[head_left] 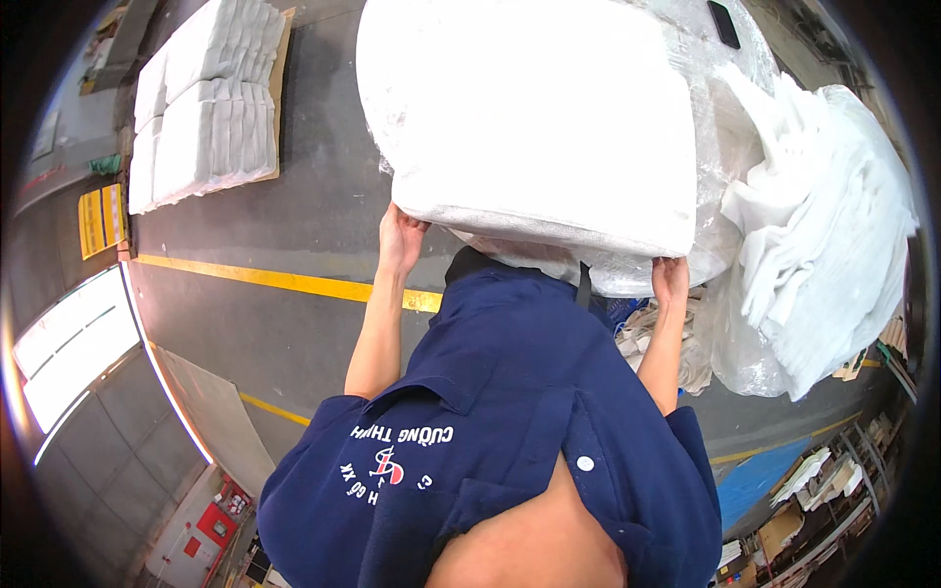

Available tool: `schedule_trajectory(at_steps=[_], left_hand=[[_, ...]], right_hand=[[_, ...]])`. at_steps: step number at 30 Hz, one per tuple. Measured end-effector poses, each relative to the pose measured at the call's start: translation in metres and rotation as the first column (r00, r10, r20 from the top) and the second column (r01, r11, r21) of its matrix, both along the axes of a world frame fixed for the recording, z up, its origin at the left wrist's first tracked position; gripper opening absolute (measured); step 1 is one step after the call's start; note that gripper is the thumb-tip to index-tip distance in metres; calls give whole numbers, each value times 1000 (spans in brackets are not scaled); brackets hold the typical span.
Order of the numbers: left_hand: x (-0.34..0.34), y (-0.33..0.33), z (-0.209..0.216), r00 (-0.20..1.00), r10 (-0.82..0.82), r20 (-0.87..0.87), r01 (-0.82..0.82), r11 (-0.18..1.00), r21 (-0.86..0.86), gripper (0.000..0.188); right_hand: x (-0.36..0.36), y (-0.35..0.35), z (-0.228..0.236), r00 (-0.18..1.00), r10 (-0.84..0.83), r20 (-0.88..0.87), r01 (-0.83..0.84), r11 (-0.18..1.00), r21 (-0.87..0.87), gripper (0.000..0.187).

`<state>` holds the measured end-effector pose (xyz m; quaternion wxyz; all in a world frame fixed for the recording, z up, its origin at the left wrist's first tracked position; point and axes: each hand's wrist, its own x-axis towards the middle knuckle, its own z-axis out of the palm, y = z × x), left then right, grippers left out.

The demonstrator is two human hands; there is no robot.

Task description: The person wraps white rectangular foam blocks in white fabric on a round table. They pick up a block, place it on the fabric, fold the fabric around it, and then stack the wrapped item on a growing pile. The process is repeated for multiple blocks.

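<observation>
A thick white padding sheet (549,127) with rounded corners lies in front of me, its surface washed out by glare. My left hand (401,233) grips its near left corner, fingers curled beneath the edge. At the near right corner my right hand (670,276) holds the same edge, the fingertips partly hidden underneath. Beneath the sheet is a bulky pile wrapped in clear plastic film (720,137). Loose white soft sheets (823,225) hang in a crumpled heap to the right of it.
A black phone-like object (723,24) rests on the wrapped pile at the far right. Stacked white sheets (216,127) stand on the floor at the left. A yellow line (284,279) crosses the grey floor. Scraps (691,338) lie below my right hand, with cluttered racks (823,490) at the lower right.
</observation>
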<state>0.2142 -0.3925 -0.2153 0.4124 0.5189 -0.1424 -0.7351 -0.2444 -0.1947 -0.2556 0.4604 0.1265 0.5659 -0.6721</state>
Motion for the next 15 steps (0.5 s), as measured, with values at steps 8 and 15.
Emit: schedule_trajectory(at_steps=[8,15], left_hand=[[-8,15,-9,958,196,-209,-178,979,104,48],[-3,30,-6,978,121,-171,-124,992,-9,33]], right_hand=[[12,2,1,997,-38,61,46,990,-134,27],[31,-24,26,959,-182,-218,164,981,-100,22]])
